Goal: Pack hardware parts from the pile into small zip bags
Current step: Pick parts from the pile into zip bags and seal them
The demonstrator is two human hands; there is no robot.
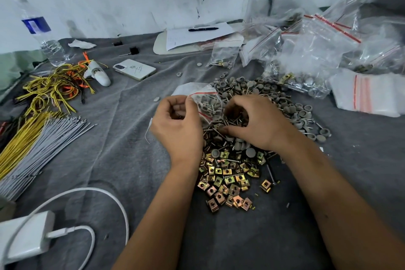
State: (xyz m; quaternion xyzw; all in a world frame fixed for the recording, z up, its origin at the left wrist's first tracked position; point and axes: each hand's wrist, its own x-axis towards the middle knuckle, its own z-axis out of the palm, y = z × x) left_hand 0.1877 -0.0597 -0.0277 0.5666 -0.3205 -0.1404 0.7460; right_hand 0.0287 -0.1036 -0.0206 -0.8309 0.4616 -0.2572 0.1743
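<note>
Grey cloth covers the table (pixel 109 160), so parts stay put. Left hand (pixel 177 125) pinches a small zip bag (pixel 203 103) open beside the pile (pixel 241 149) mid-table; right hand (pixel 254 123), fingers curled, gathers screws there for a short carry.

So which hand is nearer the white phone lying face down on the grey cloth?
Left. The left hand, pinching the small zip bag, sits just below and right of the white phone; the right hand is farther right, over the hardware pile.
</note>
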